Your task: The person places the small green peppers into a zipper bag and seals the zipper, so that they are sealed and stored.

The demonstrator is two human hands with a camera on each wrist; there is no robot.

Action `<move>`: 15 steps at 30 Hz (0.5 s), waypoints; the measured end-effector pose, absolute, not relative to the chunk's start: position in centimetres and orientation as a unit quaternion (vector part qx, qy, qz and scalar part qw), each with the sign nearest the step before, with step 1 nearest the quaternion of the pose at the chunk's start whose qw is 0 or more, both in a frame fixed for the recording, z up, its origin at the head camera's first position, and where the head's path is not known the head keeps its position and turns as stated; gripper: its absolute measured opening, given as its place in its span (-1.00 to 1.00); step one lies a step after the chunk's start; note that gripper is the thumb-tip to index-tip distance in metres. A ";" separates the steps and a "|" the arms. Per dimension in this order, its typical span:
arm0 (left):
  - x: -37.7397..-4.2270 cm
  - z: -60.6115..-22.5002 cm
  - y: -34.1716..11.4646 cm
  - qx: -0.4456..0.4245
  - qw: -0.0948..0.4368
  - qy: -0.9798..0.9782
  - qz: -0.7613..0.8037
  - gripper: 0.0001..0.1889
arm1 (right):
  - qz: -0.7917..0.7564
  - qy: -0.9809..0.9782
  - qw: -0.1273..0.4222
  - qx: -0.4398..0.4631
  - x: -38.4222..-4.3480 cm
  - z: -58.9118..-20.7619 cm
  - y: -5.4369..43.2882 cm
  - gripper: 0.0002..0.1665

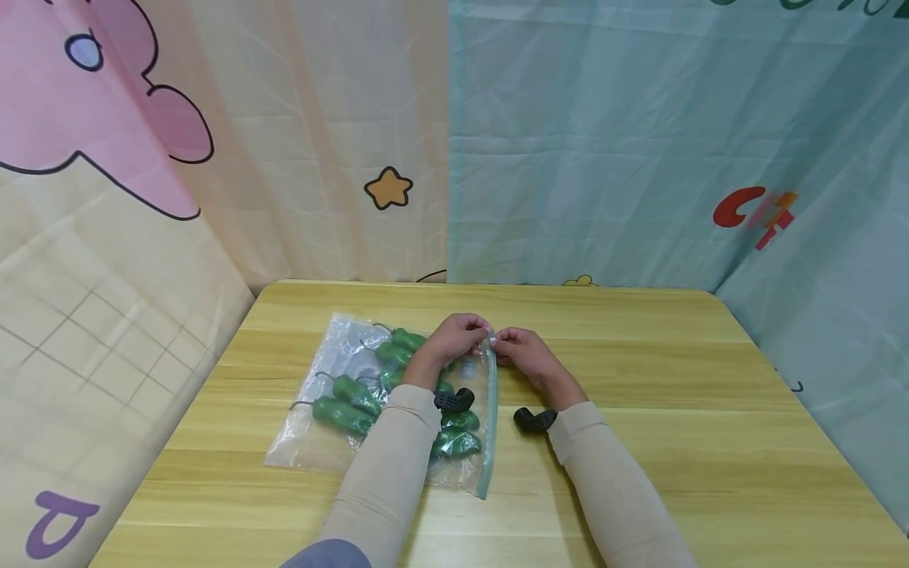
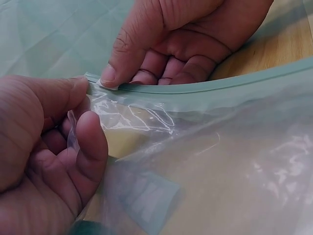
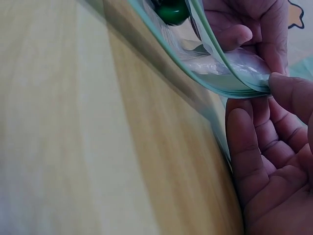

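A clear zip bag with a green zip strip lies flat on the table, several green peppers inside. My left hand reaches over the bag and pinches its far corner at the strip's end. Just right of it, my right hand pinches the strip at the same corner. In the left wrist view a small white slider shows under my right thumb. Between its two green edges the bag's mouth gapes in the right wrist view, where a pepper is partly visible.
The light wooden table runs to a printed curtain behind and at both sides. A black wrist camera sits above the bag, and another wrist camera is just right of the strip.
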State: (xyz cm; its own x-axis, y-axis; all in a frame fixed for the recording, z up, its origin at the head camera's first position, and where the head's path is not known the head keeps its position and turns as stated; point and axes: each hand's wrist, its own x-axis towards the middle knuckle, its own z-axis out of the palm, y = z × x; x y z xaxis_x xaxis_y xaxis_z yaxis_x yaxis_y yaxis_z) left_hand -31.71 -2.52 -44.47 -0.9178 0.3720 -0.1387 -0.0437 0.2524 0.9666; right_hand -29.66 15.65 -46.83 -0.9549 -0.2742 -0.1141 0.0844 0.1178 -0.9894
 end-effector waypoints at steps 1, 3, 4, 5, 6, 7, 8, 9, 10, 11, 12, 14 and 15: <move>-31.7 -44.5 -2.5 0.106 0.173 0.772 0.603 -0.81 | -0.660 0.736 0.136 -0.064 -29.7 -46.8 15.7 -0.77; -31.7 -44.4 -2.5 0.105 0.172 0.772 0.603 -0.81 | -0.657 0.738 0.137 -0.065 -29.7 -46.8 15.7 -0.76; -31.7 -44.4 -2.5 0.104 0.171 0.773 0.603 -0.81 | -0.656 0.740 0.138 -0.066 -29.7 -46.9 15.7 -0.75; -31.7 -44.4 -2.5 0.103 0.170 0.773 0.602 -0.80 | -0.654 0.741 0.138 -0.066 -29.7 -46.9 15.7 -0.75; -31.7 -44.4 -2.6 0.103 0.169 0.773 0.602 -0.80 | -0.652 0.742 0.139 -0.067 -29.8 -46.9 15.7 -0.74; -31.7 -44.4 -2.6 0.102 0.169 0.773 0.602 -0.80 | -0.651 0.743 0.140 -0.067 -29.8 -47.0 15.7 -0.75; -31.7 -44.4 -2.6 0.101 0.167 0.774 0.603 -0.80 | -0.650 0.744 0.142 -0.068 -29.8 -47.0 15.8 -0.75; -31.7 -44.5 -2.6 0.100 0.167 0.773 0.604 -0.79 | -0.649 0.744 0.144 -0.068 -29.8 -46.9 15.8 -0.75; -31.7 -44.5 -2.5 0.100 0.166 0.773 0.605 -0.79 | -0.647 0.745 0.145 -0.069 -29.8 -46.8 15.8 -0.75; -31.7 -44.5 -2.5 0.100 0.165 0.772 0.605 -0.79 | -0.647 0.745 0.146 -0.069 -29.7 -46.6 15.7 -0.76; -31.7 -44.5 -2.5 0.099 0.165 0.771 0.607 -0.79 | -0.645 0.747 0.147 -0.070 -29.4 -46.3 15.7 -0.77; -31.7 -44.5 -2.5 0.096 0.163 0.770 0.609 -0.79 | -0.640 0.750 0.149 -0.073 -28.9 -45.4 15.6 -0.77; -31.6 -44.5 -2.5 0.095 0.163 0.770 0.609 -0.79 | -0.638 0.752 0.150 -0.073 -28.6 -44.9 15.5 -0.78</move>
